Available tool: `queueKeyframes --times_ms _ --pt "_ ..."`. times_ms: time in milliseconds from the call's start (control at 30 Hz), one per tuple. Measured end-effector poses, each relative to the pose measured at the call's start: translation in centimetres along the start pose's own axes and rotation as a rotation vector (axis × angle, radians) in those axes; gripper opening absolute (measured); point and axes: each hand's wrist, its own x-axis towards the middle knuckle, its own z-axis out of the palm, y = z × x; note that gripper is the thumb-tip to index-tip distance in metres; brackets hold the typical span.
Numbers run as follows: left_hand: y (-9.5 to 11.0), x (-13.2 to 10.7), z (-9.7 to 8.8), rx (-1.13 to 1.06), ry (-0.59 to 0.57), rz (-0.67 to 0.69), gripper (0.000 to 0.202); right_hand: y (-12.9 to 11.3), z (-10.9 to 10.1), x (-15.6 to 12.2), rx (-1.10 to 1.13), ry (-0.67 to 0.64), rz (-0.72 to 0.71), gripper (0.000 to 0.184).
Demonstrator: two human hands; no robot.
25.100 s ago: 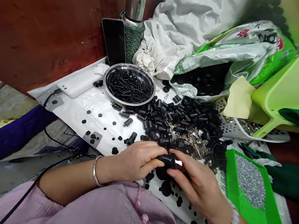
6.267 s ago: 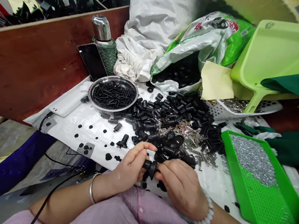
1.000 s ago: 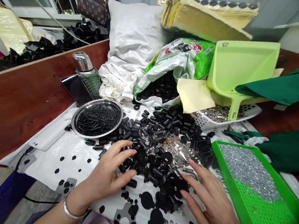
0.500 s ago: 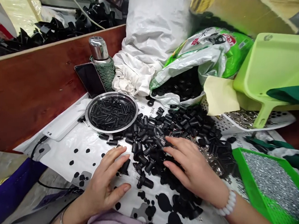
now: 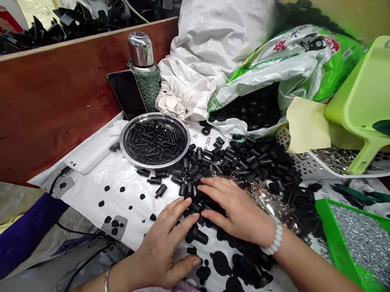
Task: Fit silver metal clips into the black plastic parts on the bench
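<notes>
Where legible, "2004" (image 5: pixel 208 143) beside black parts (image 5: pixel 248 159)

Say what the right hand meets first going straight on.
Likely the small black cylindrical plastic-looking parts just ahead of the right hand; depth is unclear, so it might pass above them.

Mostly Singles on Show

One left hand (image 5: pixel 163 244) and one right hand (image 5: pixel 239 210) are showing, two in all. One bangle (image 5: pixel 106 285) and one bead bracelet (image 5: pixel 276 238) are making two wrist ornaments. One flask (image 5: pixel 140 51), one phone (image 5: pixel 126 93), one metal bowl (image 5: pixel 152 165), one dustpan (image 5: pixel 385 80), one green tray (image 5: pixel 357 269) and one white basket (image 5: pixel 306 166) are appearing. The black pieces (image 5: pixel 255 157) are overlapping too much for counting.
</notes>
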Motion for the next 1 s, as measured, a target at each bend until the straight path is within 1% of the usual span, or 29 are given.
queueKeyframes --times_ms 167,233,300,367,433,500,533,600,667,733,800,900,1000 --pt "0.5 0.6 0.6 -0.019 -0.026 0.03 0.067 -0.1 -0.1 -1.2 -0.009 0.029 -0.009 0.037" --pt "0.7 0.7 0.7 -0.053 -0.011 0.05 0.066 -0.2 -0.3 -1.7 -0.027 0.047 -0.002 0.037" --pt "0.9 0.8 0.5 -0.11 0.005 0.034 0.062 -0.6 -0.5 -1.9 -0.055 0.079 0.005 0.036" --pt "0.9 0.9 0.1 -0.174 0.029 -0.044 0.056 -1.2 -0.6 -1.7 -0.095 0.114 0.008 0.031" --pt "0.6 1.1 -0.3 -0.2 0.089 -0.165 0.048 -2.0 -0.6 -1.1 -0.151 0.117 0.001 0.024" --pt "0.1 1.6 -0.7 -0.155 0.166 -0.263 0.04 -2.7 -0.2 -0.4 -0.232 0.095 0.002 0.021" --pt "-0.2 1.9 -0.9 -0.113 0.187 -0.296 0.035 -2.9 0.1 0.0 -0.275 0.079 0.004 0.021" --pt "-0.8 2.7 -0.9 -0.021 0.169 -0.325 0.027 -3.3 0.8 0.6 -0.355 0.059 0.004 0.019" --pt "-1.2 3.4 -0.8 0.054 0.108 -0.334 0.02 -3.5 1.5 1.0 -0.408 0.052 -0.003 0.017" --pt "-1.4 3.7 -0.4 0.09 0.064 -0.338 0.016 -3.6 2.0 1.1 -0.432 0.06 0.0 0.016" --pt "-1.4 3.8 -0.2 0.078 0.067 -0.355 0.014 -3.6 2.2 1.1 -0.432 0.081 0.007 0.017" --pt "-1.2 3.6 -0.5 -0.034 0.154 -0.371 0.014 -3.8 1.7 1.0 -0.403 0.156 -0.001 0.016" --pt "-0.7 3.7 -1.5 -0.166 0.318 -0.321 0.016 -4.2 0.7 0.8 -0.339 0.249 -0.01 0.016"
